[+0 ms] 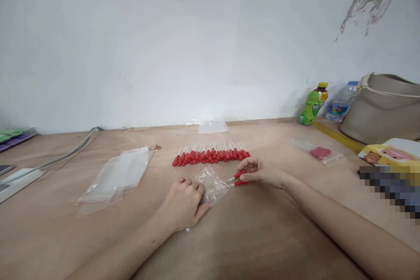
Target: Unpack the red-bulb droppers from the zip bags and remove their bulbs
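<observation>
My left hand (185, 201) is closed on a clear zip-lock bag (213, 186), pressing it against the wooden table. The bag's mouth points right, toward my right hand (257, 171). Between the thumb and fingers of that hand are a couple of red-handled tools (241, 179) with thin metal shafts, which look like small screwdrivers. Their shaft tips reach the bag's mouth; whether they are inside it is hard to make out. Just beyond the bag lies a row of several similar red-handled tools (210, 155), handles toward me and shafts toward the wall.
Flat empty zip bags (121, 175) lie in a stack at left, near a grey cable (75, 151). A filled bag (320, 152) with red handles is at right. Behind it stand a green bottle (313, 105), a water bottle (341, 103) and a beige bin (382, 107).
</observation>
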